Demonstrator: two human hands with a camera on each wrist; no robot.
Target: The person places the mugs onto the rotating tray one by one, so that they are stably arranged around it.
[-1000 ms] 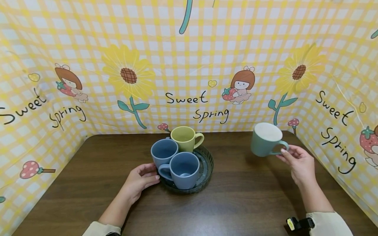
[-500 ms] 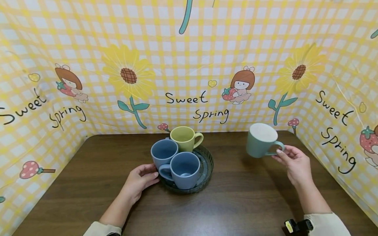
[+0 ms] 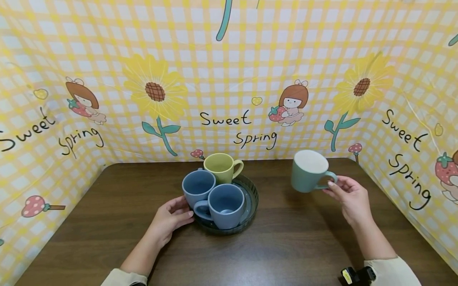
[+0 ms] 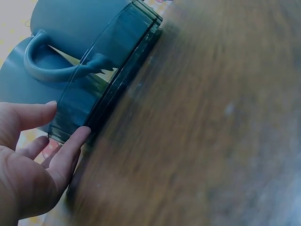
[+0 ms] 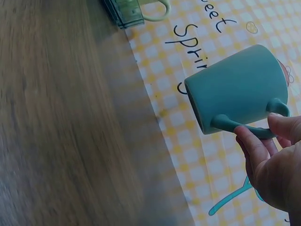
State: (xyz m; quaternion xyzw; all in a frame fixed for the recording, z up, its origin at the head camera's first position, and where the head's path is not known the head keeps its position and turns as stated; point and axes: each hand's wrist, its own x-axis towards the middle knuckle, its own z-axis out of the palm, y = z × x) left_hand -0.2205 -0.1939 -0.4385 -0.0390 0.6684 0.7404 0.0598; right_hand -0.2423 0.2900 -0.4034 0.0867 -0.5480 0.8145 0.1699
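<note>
My right hand pinches the handle of a teal mug with a white inside. It is upright above the right side of the table, and its plain wall shows in the right wrist view. My left hand holds the left edge of a round dark glass tray, thumb and fingers at its wall; in the left wrist view the fingertips meet that wall. On the tray stand a green mug at the back, a blue mug at left and another blue mug in front.
The brown wooden table reaches back to a yellow checked cloth printed with flowers and lettering, which also rises at both sides. Wood surface separates the tray from the teal mug.
My right hand has carried the teal mug left, toward the tray. The tray's mugs have turned slightly, the green one leftward and the front blue one rightward. My left hand stays at the tray edge.
</note>
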